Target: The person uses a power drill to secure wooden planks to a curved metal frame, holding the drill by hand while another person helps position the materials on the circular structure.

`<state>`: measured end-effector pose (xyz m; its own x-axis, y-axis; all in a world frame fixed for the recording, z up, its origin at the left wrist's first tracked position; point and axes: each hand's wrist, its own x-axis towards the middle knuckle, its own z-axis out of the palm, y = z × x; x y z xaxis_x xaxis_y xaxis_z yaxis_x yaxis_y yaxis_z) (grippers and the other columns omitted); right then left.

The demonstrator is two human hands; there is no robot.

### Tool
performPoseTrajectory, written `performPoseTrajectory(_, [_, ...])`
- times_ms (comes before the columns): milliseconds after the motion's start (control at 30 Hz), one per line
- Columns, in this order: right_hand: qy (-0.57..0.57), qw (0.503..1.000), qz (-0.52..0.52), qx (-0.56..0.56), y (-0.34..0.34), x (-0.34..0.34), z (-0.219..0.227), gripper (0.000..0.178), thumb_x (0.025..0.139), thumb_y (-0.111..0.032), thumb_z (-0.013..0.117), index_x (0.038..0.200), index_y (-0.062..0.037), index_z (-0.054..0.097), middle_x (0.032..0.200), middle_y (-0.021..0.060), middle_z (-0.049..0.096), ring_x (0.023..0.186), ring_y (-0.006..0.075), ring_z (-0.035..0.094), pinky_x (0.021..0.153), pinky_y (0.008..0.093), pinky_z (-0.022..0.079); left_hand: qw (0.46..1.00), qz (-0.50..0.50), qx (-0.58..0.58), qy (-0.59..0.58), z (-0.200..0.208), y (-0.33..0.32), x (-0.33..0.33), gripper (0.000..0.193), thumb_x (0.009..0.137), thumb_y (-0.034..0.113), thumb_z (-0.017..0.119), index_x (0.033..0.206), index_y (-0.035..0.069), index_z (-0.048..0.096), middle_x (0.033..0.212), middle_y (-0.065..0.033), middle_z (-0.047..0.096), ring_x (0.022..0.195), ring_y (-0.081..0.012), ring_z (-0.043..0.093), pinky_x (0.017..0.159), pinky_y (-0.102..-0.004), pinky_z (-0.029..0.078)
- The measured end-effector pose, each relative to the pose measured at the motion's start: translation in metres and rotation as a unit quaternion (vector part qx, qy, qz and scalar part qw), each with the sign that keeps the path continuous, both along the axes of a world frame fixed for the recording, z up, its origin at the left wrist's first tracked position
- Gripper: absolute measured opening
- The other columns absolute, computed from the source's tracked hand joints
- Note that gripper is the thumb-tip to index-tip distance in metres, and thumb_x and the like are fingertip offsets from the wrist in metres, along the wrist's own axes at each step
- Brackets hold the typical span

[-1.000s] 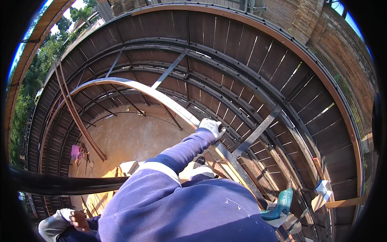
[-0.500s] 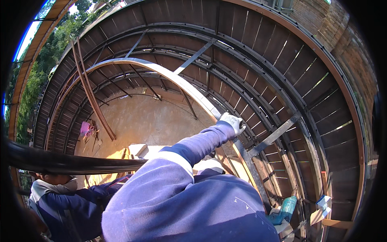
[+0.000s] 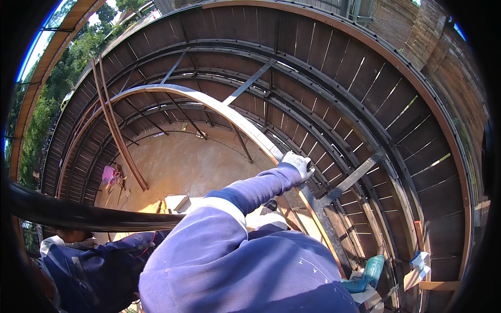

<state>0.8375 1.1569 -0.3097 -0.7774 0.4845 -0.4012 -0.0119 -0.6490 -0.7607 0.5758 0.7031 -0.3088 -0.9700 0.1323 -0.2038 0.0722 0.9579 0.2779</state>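
Note:
My left hand (image 3: 297, 166), in a pale work glove, reaches across from the blue sleeve. Its fingers close over the flat curved metal rail (image 3: 235, 116) that sweeps round the structure. Low on the right, my right hand (image 3: 368, 299), also gloved, is partly hidden. It appears closed around the handle of a teal power drill (image 3: 372, 268). The drill's tip points up toward the lower ribs, and I cannot tell whether it touches them. Near my left hand a flat grey cross brace (image 3: 352, 179) joins the rail to the outer curved ribs.
Dark slatted panels (image 3: 334, 52) curve around me. Slanted struts stand over the floor (image 3: 162, 151). Two long curved bars (image 3: 112, 125) lean at the left. A black tube (image 3: 94, 214) crosses the near left, above a co-worker in blue (image 3: 99, 266). A blue-white packet (image 3: 419, 261) lies right.
My view shifts slightly, so the curved frame sits a little lower. My left hand remains on the rail and the drill stays beside the ribs. The co-worker's body shifts at lower left.

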Motion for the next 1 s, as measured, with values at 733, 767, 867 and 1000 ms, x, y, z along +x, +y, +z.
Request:
performPoseTrajectory(733, [0.038,0.998,-0.022,-0.053,-0.005,-0.002,0.007,0.055,0.081,-0.031,0.058,0.128,-0.0021,0.055,0.102,0.0158,0.063,0.082,0.028,0.064,0.071,0.042,0.058,0.999,0.03,-0.031,0.01,0.002,0.007,0.0,0.043,0.095,0.05,0.056,0.105,0.011,0.072,0.097,-0.0152,0.075,0.098,-0.0324,0.07,0.093,-0.0426,0.05])
performPoseTrajectory(767, [0.034,0.998,-0.024,-0.055,-0.005,0.001,0.007,0.055,0.082,-0.031,0.056,0.128,-0.0021,0.055,0.102,0.0159,0.063,0.081,0.0281,0.064,0.071,0.0423,0.058,0.999,0.03,-0.027,0.023,0.001,0.007,0.001,0.042,0.095,0.049,0.056,0.103,0.011,0.072,0.095,-0.0153,0.075,0.097,-0.0326,0.07,0.092,-0.0428,0.05])
performPoseTrajectory(867, [0.026,0.997,-0.028,-0.061,-0.007,0.002,0.009,0.054,0.083,-0.03,0.053,0.129,-0.0019,0.054,0.1,0.0163,0.063,0.08,0.0287,0.064,0.07,0.0432,0.058,0.998,0.033,-0.021,0.039,-0.004,0.006,0.0,0.04,0.094,0.049,0.057,0.098,0.011,0.071,0.092,-0.0148,0.075,0.094,-0.0332,0.071,0.088,-0.0437,0.051])
performPoseTrajectory(1000, [0.01,0.998,-0.04,-0.04,-0.004,0.005,0.007,0.055,0.083,-0.03,0.05,0.13,-0.0017,0.054,0.104,0.0183,0.063,0.084,0.0314,0.065,0.074,0.0469,0.059,0.998,0.038,-0.026,0.039,-0.009,0.008,-0.002,0.037,0.093,0.048,0.06,0.096,0.013,0.071,0.091,-0.0126,0.075,0.095,-0.0331,0.07,0.091,-0.0431,0.05])
